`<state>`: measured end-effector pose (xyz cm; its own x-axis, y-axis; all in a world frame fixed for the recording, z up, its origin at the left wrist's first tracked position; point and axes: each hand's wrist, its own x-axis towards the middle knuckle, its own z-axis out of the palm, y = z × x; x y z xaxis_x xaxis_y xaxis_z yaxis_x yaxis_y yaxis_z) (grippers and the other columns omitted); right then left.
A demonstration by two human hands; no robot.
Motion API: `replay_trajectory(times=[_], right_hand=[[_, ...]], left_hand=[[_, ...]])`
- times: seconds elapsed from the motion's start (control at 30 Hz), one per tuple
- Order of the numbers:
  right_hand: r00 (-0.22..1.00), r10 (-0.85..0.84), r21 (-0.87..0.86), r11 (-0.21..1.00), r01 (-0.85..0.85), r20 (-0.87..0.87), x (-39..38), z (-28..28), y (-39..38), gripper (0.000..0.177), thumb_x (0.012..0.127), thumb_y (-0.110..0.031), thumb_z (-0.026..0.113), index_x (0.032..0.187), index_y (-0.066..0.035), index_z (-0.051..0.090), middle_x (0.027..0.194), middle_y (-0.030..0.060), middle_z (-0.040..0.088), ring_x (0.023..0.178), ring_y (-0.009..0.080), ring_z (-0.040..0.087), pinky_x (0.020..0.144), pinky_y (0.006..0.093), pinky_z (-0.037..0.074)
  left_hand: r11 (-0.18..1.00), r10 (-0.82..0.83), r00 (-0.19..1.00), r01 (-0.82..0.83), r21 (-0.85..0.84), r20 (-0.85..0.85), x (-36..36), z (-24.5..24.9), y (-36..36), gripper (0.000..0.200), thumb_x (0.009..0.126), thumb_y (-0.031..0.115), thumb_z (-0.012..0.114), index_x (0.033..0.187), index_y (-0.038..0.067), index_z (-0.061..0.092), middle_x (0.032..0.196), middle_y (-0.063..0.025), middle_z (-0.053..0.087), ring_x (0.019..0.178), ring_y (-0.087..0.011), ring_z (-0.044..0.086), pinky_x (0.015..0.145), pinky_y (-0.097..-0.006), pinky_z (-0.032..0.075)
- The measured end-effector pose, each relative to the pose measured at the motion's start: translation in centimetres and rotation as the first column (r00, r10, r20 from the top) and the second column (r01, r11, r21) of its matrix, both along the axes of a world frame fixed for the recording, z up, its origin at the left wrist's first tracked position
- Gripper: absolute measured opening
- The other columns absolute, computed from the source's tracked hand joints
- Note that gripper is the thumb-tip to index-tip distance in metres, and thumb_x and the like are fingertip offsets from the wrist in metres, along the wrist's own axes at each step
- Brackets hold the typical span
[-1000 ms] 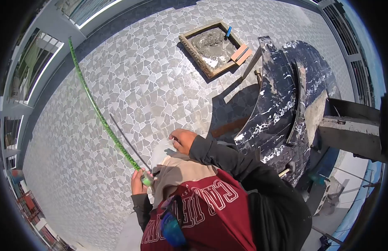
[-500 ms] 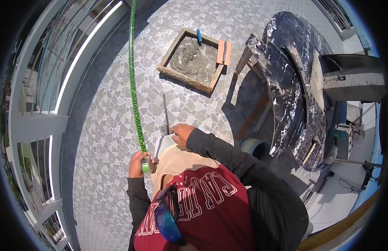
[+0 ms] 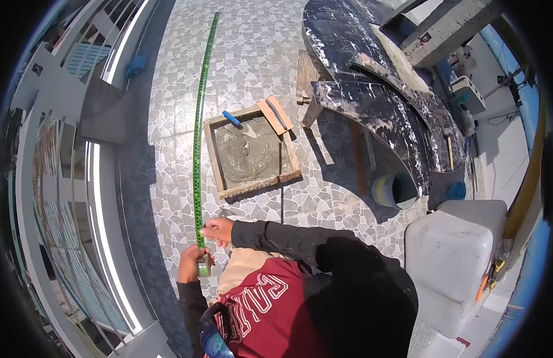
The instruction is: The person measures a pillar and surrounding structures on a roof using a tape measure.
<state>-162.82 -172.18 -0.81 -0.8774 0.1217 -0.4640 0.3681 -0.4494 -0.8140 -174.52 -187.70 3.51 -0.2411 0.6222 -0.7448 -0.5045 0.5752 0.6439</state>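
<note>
"Over the near part of the patterned floor (image 3: 175,173), what does the left hand (image 3: 190,262) have?"

"It's wrapped around the tape measure (image 3: 203,266), fingers curled about the case, just in front of the person's lap."

"And the green tape (image 3: 198,161) itself?"

"Pulled well out. It runs forward from the case, passing to the left of the left edge of the wooden box (image 3: 258,185). A thin straight shadow (image 3: 282,206) falls across that box's near edge, away from the tape."

"Where's the right hand (image 3: 219,231)?"

"Just ahead of the left one, fingers mostly drawn in, tips at the tape's right edge. Whether they pinch it, I cannot tell."

"What's in the box?"

"Wet grey mortar (image 3: 240,158). A trowel (image 3: 231,118) rests with its blue handle over the far edge and its blade on the mortar. An orange float (image 3: 275,115) lies across the far right corner."

"Anything to the right?"

"Dark, white-streaked boards (image 3: 396,113), with a bucket (image 3: 382,192) by their near edge and a pale tub (image 3: 452,238) nearer the person."
</note>
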Motion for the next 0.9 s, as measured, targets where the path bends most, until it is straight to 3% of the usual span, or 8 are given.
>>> replay_trajectory(times=[0.13,0.3,0.43,0.53,0.67,0.7,0.8,0.9], right_hand=[[0.993,-0.113,-0.092,0.99,0.109,-0.032,-11.1,-0.9,2.1,0.046,0.086,-0.043,0.059,0.1,0.0,0.054,0.079,0.0058,0.054,0.056,0.0113,0.055,0.044,0.0245,0.049],[0.999,0.025,0.031,0.999,-0.024,-0.024,-19.7,0.9,5.8,0.062,0.076,-0.053,0.067,0.106,-0.001,0.051,0.089,0.0106,0.056,0.071,0.0133,0.055,0.053,0.0277,0.048],[0.976,-0.147,0.231,0.956,0.182,-0.16,-26.2,-0.3,8.2,0.094,0.064,-0.058,0.075,0.117,0.009,0.037,0.107,0.0192,0.052,0.102,0.0272,0.052,0.092,0.0379,0.041],[0.898,-0.403,0.293,0.849,0.44,-0.178,-32.6,-2.0,11.9,0.098,0.061,-0.053,0.079,0.121,0.009,0.033,0.113,0.0212,0.05,0.106,0.0281,0.052,0.092,0.0357,0.041],[0.847,-0.502,0.4,0.749,0.528,-0.177,-40.1,-4.7,18.1,0.097,0.068,-0.039,0.078,0.135,0.007,0.025,0.119,0.0228,0.049,0.113,0.0286,0.049,0.097,0.0345,0.037],[0.786,-0.609,0.455,0.673,0.584,-0.107,-41.2,-1.8,19.0,0.091,0.071,-0.036,0.074,0.134,0.008,0.026,0.123,0.0255,0.047,0.117,0.0297,0.047,0.098,0.0337,0.036],[0.642,-0.766,0.54,0.52,0.661,-0.048,-44.9,-0.4,23.0,0.092,0.071,-0.036,0.071,0.136,0.007,0.022,0.119,0.0272,0.049,0.112,0.032,0.05,0.096,0.0356,0.038],[0.526,-0.85,0.456,0.474,0.754,0.014,-46.8,0.0,26.1,0.084,0.071,-0.033,0.068,0.135,0.0,0.026,0.098,0.0235,0.058,0.075,0.0259,0.061,0.066,0.0346,0.049]], left_hand=[[0.995,-0.087,0.994,0.083,-0.061,-0.067,-10.3,0.9,2.6,0.013,0.08,0.009,0.049,0.081,-0.001,0.058,0.068,-0.0127,0.062,0.058,-0.0198,0.061,0.055,-0.0298,0.049],[0.988,-0.156,0.972,0.152,-0.04,-0.178,-21.3,-0.2,8.8,0.014,0.08,0.009,0.053,0.076,-0.001,0.06,0.068,-0.0073,0.061,0.059,-0.0143,0.058,0.055,-0.0259,0.045],[0.965,-0.198,0.938,0.238,0.113,-0.284,-28.3,-2.5,17.1,0.015,0.081,0.01,0.057,0.073,-0.001,0.062,0.068,0.0007,0.06,0.06,-0.0051,0.05,0.052,-0.0212,0.036],[0.923,-0.253,0.884,0.342,0.175,-0.393,-35.1,-5.1,23.4,0.015,0.08,0.011,0.06,0.07,0.0,0.063,0.063,0.0031,0.057,0.056,-0.0025,0.044,0.049,-0.0215,0.032],[0.807,-0.434,0.774,0.561,0.182,-0.461,-43.1,-4.4,32.7,0.017,0.08,0.01,0.061,0.069,-0.002,0.065,0.058,0.0023,0.056,0.05,-0.003,0.043,0.046,-0.0218,0.032],[0.769,-0.444,0.755,0.597,0.227,-0.482,-45.0,-4.8,34.9,0.017,0.08,0.011,0.061,0.069,-0.002,0.064,0.059,0.0023,0.056,0.051,-0.0032,0.044,0.047,-0.0222,0.033],[0.648,-0.493,0.714,0.683,0.338,-0.497,-48.5,-4.1,42.9,0.018,0.081,0.011,0.061,0.067,-0.001,0.064,0.059,0.0026,0.056,0.053,-0.0036,0.044,0.049,-0.0231,0.034],[0.546,-0.557,0.634,0.766,0.339,-0.536,-50.0,-1.9,51.3,0.021,0.081,0.011,0.062,0.063,0.001,0.059,0.057,0.0044,0.051,0.052,-0.0028,0.04,0.048,-0.0235,0.031]])
